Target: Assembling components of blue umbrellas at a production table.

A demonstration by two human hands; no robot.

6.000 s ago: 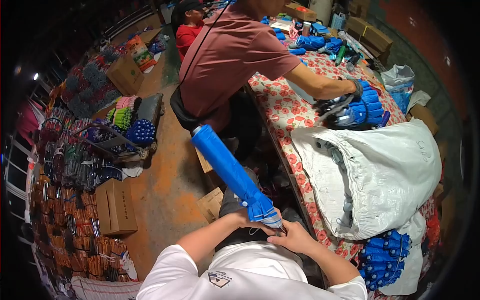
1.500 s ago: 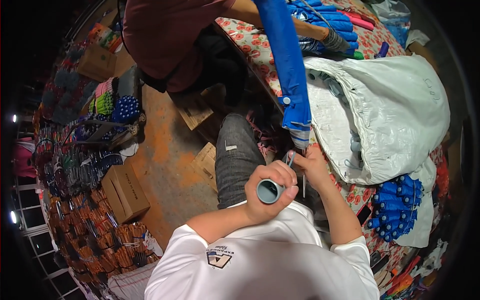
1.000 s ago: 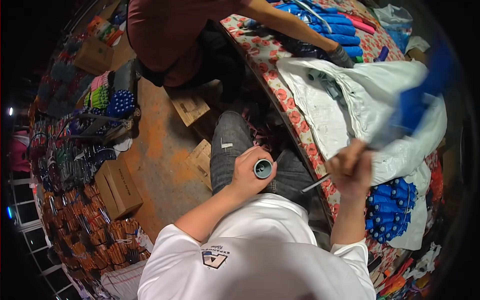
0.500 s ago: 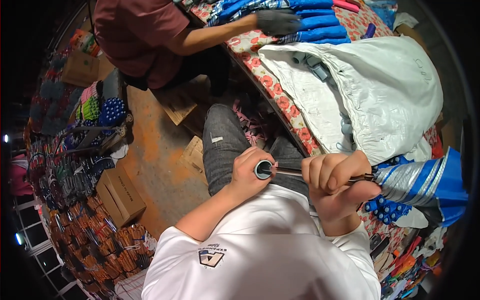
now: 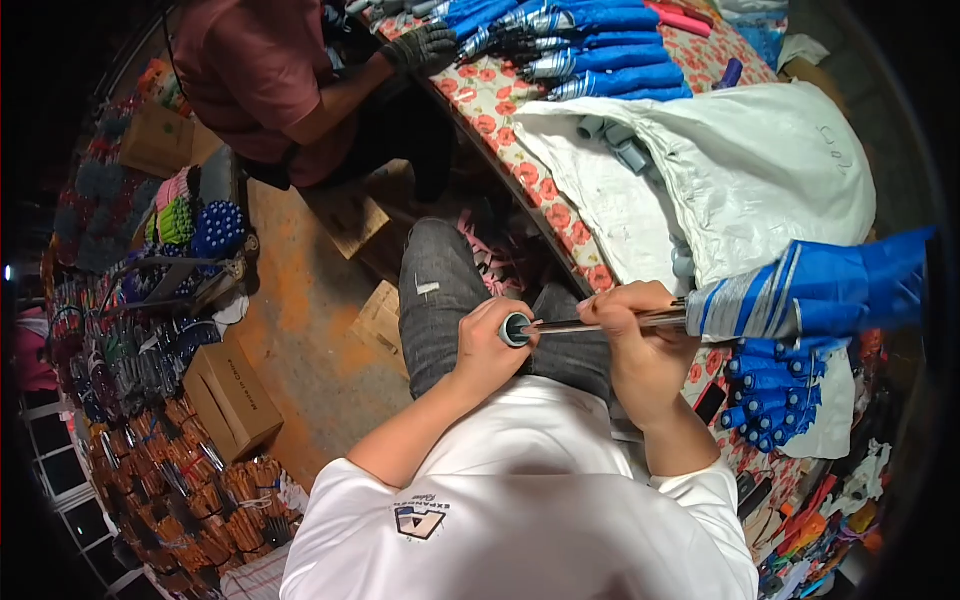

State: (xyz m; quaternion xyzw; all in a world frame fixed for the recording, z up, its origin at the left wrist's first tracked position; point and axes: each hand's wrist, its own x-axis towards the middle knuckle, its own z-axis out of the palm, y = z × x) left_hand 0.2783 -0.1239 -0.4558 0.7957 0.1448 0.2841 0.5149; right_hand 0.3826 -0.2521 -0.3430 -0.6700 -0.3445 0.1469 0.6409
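My left hand [image 5: 489, 348] is closed around a grey, hollow umbrella handle [image 5: 515, 329], its open end turned up toward me. The metal shaft of a blue and silver umbrella [image 5: 810, 295] runs leftward, and its tip meets the mouth of the handle. How deep the tip sits inside I cannot tell. My right hand [image 5: 645, 350] grips this shaft, with the thumb on top, just left of the folded canopy. The canopy stretches off to the right.
A white sack [image 5: 760, 170] holding grey handles [image 5: 627, 150] lies on the flower-patterned table [image 5: 560, 215]. Blue umbrellas [image 5: 620, 60] lie beyond it; more blue ones [image 5: 770, 395] are bundled at right. A co-worker's gloved hand [image 5: 422, 47] rests at the table edge. A cardboard box [image 5: 232, 400] stands left.
My right hand has turned and now wraps the shaft with its thumb on top. The umbrella canopy has swung up and left. The co-worker's gloved hand has drawn back left from the blue umbrellas.
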